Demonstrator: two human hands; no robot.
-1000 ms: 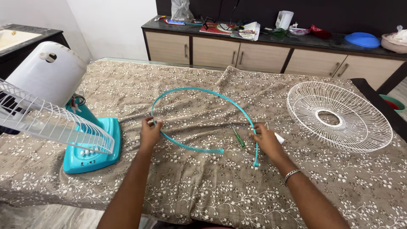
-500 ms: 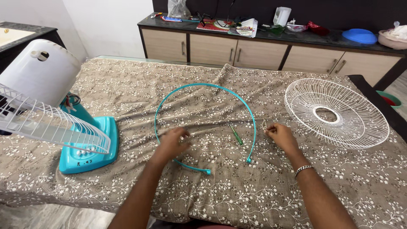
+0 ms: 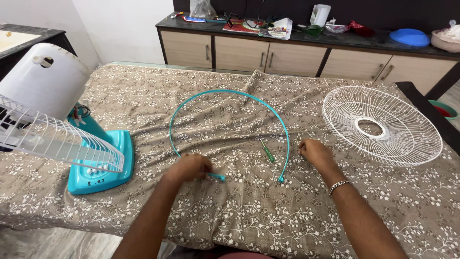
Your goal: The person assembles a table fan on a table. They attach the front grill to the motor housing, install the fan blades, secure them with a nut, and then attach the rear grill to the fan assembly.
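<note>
A teal plastic ring (image 3: pixel 225 93), open at the front, lies on the patterned tablecloth. My left hand (image 3: pixel 189 168) covers the ring's left end, and a teal tip sticks out by my fingers. The ring's other end (image 3: pixel 281 179) lies free on the cloth. My right hand (image 3: pixel 314 151) rests on the cloth just right of the ring, fingers curled, touching nothing that I can see. A small green-handled screwdriver (image 3: pixel 267 151) lies inside the ring between my hands.
A white wire fan grille (image 3: pixel 381 125) lies flat at the right. At the left stands a table fan with a teal base (image 3: pixel 103 165), a white motor housing (image 3: pixel 45 79) and a rear grille (image 3: pixel 57 139). A cluttered sideboard (image 3: pixel 297 48) runs behind.
My left hand slid from the ring's left side down to its front end. My right hand let go of the ring's right end and moved a little right. The ring shifted.
</note>
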